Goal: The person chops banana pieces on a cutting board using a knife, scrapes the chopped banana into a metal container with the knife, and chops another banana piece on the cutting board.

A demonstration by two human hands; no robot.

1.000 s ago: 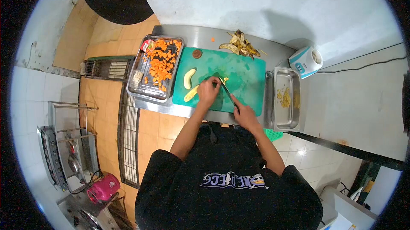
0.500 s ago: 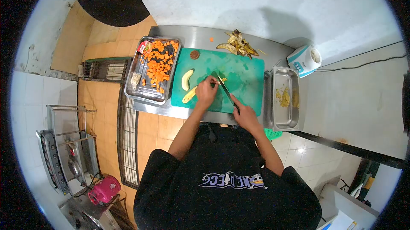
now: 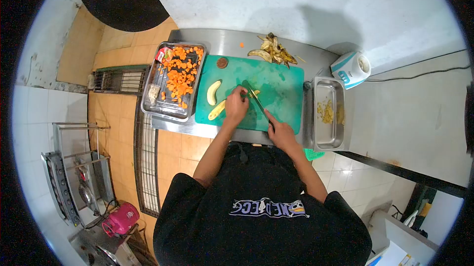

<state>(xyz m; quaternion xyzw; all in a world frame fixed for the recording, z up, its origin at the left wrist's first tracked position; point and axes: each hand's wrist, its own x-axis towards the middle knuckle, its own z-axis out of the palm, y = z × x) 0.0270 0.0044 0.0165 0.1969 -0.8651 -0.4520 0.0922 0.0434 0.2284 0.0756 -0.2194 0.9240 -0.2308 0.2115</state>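
Observation:
On the green cutting board [image 3: 281, 113], my right hand [image 3: 281, 134] is closed around the handle of a knife [image 3: 258, 104], whose blade slants up and left. My left hand [image 3: 237, 105] has curled fingers just left of the blade, over the end of a banana piece [image 3: 217, 111]; the fingertips hide what they touch. Small yellow cut bits [image 3: 254, 93] lie by the blade. A peeled banana [image 3: 214, 92] rests to the left of my left hand. Near the board's top left corner sits a round brown object [image 3: 222, 62].
Left of the board, a metal tray [image 3: 185, 114] holds orange slices and small packets. Banana peels [image 3: 275, 51] lie behind the board. At the right are a steel pan [image 3: 336, 142] with yellow pieces and a white-and-blue roll package [image 3: 351, 70].
The whole view has shifted slightly, moving the board and tray a little left in the frame. Both hands keep their grips, with the knife blade still beside my left fingers.

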